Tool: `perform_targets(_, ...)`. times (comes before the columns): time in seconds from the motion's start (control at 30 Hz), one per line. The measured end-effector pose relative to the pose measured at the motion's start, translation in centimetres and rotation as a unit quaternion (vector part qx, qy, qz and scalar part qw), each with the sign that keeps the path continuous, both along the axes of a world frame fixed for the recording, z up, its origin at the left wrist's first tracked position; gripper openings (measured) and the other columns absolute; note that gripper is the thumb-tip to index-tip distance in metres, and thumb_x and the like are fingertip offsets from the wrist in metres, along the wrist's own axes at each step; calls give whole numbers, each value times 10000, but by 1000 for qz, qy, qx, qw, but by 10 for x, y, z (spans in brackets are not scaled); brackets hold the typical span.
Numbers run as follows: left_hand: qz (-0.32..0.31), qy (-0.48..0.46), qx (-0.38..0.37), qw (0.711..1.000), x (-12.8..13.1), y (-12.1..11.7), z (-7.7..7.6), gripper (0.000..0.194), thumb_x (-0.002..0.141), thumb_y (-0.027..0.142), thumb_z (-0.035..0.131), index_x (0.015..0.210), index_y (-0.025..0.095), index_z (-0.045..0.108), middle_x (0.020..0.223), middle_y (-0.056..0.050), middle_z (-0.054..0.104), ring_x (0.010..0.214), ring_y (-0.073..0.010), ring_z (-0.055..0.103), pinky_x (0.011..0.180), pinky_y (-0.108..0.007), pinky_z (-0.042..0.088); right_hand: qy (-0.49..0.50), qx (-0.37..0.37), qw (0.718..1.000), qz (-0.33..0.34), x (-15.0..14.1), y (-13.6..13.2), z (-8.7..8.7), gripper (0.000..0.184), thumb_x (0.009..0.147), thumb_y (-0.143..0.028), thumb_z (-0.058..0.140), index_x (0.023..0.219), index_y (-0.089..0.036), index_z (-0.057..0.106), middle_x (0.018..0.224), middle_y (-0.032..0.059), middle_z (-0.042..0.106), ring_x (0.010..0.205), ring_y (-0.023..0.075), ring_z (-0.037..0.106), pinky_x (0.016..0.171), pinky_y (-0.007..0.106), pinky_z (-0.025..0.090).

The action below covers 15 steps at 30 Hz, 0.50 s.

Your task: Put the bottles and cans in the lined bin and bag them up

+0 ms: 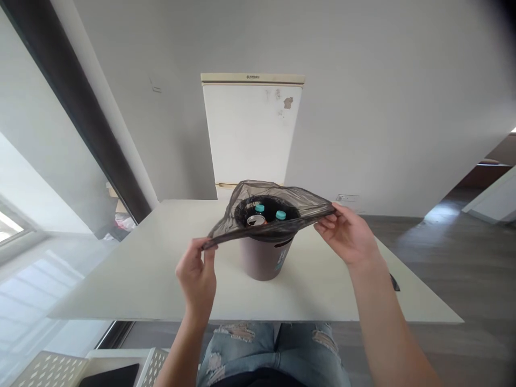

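Observation:
A thin black trash bag (278,192) stretches wide between my hands over a mauve trash can (260,260). My left hand (198,271) pinches the bag's edge at the left, and my right hand (349,234) pinches it at the right. Down in the bag's mouth are a bottle with a teal cap (260,208), another bottle with a teal cap (281,215) and an opened can (256,220). The lower parts of these are hidden by the bag. The trash can stands upright on the white table (161,279).
Behind the table stands a white refrigerator (250,129) against a grey wall. A small black item (395,282) lies by the table's right edge, partly behind my right forearm. White perforated baskets (52,370) sit at the lower left, with a dark flat object (110,376) between them.

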<state>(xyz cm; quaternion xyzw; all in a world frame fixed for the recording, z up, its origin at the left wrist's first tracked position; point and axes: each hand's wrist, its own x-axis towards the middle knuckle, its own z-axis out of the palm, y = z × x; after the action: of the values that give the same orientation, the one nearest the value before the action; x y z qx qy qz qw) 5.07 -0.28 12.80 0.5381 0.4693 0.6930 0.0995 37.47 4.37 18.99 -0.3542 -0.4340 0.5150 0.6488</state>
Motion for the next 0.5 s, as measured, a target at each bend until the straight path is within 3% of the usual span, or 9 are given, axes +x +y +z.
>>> perform_targets(0.13, 21, -97, 40, 994, 2, 28, 30, 168, 1016, 370, 594, 1000, 218, 664, 922, -19, 675, 871, -167, 666, 845, -317, 565, -53, 23, 998, -9, -1, -24, 10, 356, 941, -490, 649, 708, -266, 501, 649, -20, 408, 578, 169, 385, 656, 364, 473)
perform_targets(0.23, -19, -155, 58, 986, 1, 52, 36, 163, 1031, 389, 567, 1058, 236, 614, 1049, -38, 675, 1009, -183, 674, 943, -360, 579, -99, 28, 995, -11, 2, -36, -3, 384, 968, -572, 567, 725, -278, 525, 650, -7, 440, 568, 183, 389, 649, 386, 469)
perform_targets(0.3, -70, -193, 62, 977, 1, 64, 27, 224, 1036, 444, 568, 1160, 258, 576, 1163, -63, 684, 1139, -203, 669, 1032, -401, 557, -82, 41, 995, -26, 6, -36, -22, 444, 957, -632, 562, 700, -274, 517, 639, 0, 455, 575, 187, 424, 656, 392, 485)
perform_targets(0.4, -165, -200, 51, 965, 2, 74, 0, 524, 941, 673, 630, 1273, 270, 577, 1298, -113, 686, 1282, -253, 645, 1148, -452, 489, -22, 55, 995, -77, 13, -22, -56, 402, 892, -629, 687, 744, -277, 560, 722, 9, 573, 724, 212, 587, 748, 391, 538)
perform_targets(0.47, -232, -160, 23, 959, 2, 77, -17, 749, 792, 803, 701, 1297, 256, 613, 1346, -149, 680, 1358, -306, 607, 1190, -477, 452, -33, 49, 994, -92, 17, -9, -74, 371, 792, -571, 821, 1017, -331, 649, 939, 12, 691, 904, 238, 669, 833, 399, 562)
perform_targets(0.5, -259, -135, 6, 956, 1, 78, -23, 829, 727, 823, 742, 1312, 247, 625, 1362, -164, 676, 1394, -329, 580, 1207, -490, 434, -56, 43, 994, -85, 18, -2, -81, 563, 745, -550, 866, 1218, -366, 622, 1066, 21, 714, 981, 250, 685, 866, 409, 568)
